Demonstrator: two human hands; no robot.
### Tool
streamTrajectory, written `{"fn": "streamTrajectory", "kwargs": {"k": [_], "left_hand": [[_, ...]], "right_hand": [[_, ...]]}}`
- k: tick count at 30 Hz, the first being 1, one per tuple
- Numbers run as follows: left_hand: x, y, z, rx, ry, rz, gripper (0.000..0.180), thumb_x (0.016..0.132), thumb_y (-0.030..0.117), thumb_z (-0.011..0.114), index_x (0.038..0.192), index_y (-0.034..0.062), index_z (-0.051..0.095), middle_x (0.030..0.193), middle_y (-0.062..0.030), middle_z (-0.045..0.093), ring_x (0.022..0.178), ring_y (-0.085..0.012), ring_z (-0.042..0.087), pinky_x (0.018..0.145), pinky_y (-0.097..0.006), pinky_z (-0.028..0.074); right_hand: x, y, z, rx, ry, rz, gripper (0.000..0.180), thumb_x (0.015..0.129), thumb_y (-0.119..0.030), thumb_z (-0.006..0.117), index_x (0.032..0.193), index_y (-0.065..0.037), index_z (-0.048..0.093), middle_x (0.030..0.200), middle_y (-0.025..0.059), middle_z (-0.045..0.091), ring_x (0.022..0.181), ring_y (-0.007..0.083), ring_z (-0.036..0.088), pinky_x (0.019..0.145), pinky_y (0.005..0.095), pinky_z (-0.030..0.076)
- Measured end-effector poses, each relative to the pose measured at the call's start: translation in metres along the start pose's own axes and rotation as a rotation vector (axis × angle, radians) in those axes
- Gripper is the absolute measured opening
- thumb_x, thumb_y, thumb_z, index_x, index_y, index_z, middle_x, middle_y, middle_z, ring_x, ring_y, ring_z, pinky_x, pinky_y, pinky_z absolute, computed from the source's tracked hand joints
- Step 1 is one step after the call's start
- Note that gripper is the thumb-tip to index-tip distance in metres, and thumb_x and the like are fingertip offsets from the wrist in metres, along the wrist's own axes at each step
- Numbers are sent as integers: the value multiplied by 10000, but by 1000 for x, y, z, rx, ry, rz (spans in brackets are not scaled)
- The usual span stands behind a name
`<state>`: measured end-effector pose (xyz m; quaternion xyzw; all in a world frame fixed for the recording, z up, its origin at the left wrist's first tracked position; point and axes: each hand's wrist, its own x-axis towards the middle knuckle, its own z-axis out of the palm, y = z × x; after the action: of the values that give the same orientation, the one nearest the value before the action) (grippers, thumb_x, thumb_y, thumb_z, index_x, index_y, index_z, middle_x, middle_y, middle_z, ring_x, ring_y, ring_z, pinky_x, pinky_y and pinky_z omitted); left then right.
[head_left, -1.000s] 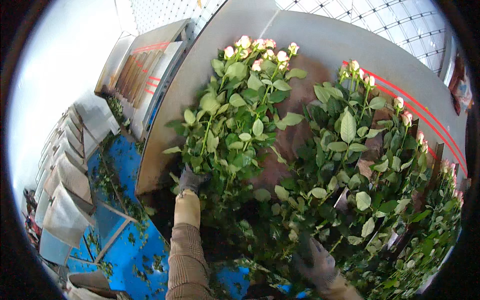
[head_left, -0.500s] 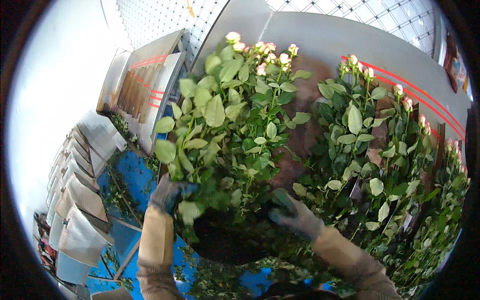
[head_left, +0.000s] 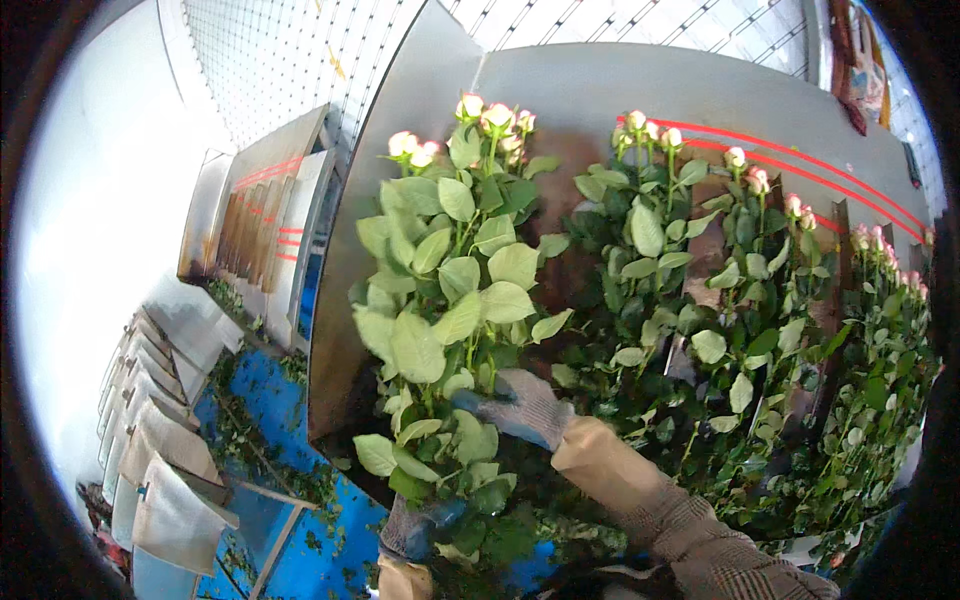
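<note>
At far left a row of pale folded sheets (head_left: 165, 470) runs along the wall, with a blue floor (head_left: 300, 540) littered with leaf scraps beside it; this strip is the only open room in view. A narrow gap separates the sheets from the left edge of the grey metal panel (head_left: 400, 200), which leans upright and fills the centre and right.

The left hand (head_left: 415, 525), gloved, sits low at the panel's foot, fingers clenched around the lower stems of a bunch of pale roses (head_left: 455, 300). The bunch stands upright in front of the panel's left portion, its buds just below the upper edge.

The right hand (head_left: 520, 405), also gloved, is closed on the same bunch higher up, among the leaves at mid-stem; how tightly it grips cannot be told, as foliage hides the fingertips.

To the right, further rose stems (head_left: 720, 300) lean against the panel, packed close, touching one another and reaching the right edge.
</note>
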<state>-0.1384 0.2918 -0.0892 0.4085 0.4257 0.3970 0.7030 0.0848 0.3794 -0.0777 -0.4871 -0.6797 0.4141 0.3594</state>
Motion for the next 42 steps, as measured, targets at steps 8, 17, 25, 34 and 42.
{"fn": "streamTrajectory", "kwargs": {"k": [8, 17, 25, 34, 42], "left_hand": [[20, -40, 78, 98, -42, 92, 519, 867, 104, 642, 1347, 17, 464, 1231, -110, 594, 1055, -239, 588, 875, -353, 505], [-9, -64, 162, 172, -38, 204, 508, 880, 102, 629, 1347, 11, 451, 1219, -122, 595, 1040, -256, 594, 855, -364, 518], [10, -94, 286, 235, -262, 41, 613, 762, 73, 768, 1306, 6, 494, 1164, -139, 623, 965, -246, 622, 788, -358, 533], [10, -118, 307, 574, -449, 98, 483, 689, 65, 782, 1143, 11, 627, 1076, -102, 660, 926, -207, 631, 790, -370, 533], [-14, -98, 278, 1096, -279, 788, 359, 773, 99, 724, 1109, 10, 634, 1038, -106, 676, 904, -193, 644, 753, -306, 534]], "right_hand": [[-84, -38, -131, -224, 402, 134, 517, 728, -477, 774, 765, 21, 643, 569, 107, 578, 531, 221, 547, 539, 376, 451], [-234, -4, -343, -340, 989, 135, 412, 723, -310, 816, 928, 17, 671, 774, 67, 666, 675, 146, 583, 633, 316, 478], [-307, 85, -258, -399, 1018, 287, 534, 701, -373, 796, 1090, -53, 618, 942, 174, 666, 863, 362, 648, 782, 410, 525], [-315, 57, -246, -352, 882, 52, 622, 681, -375, 814, 1151, -43, 577, 986, 165, 654, 932, 375, 625, 814, 436, 507], [-321, 90, -368, -395, 1221, 2, 545, 688, -429, 800, 1018, -23, 645, 977, 193, 661, 948, 351, 628, 818, 405, 510]]}}
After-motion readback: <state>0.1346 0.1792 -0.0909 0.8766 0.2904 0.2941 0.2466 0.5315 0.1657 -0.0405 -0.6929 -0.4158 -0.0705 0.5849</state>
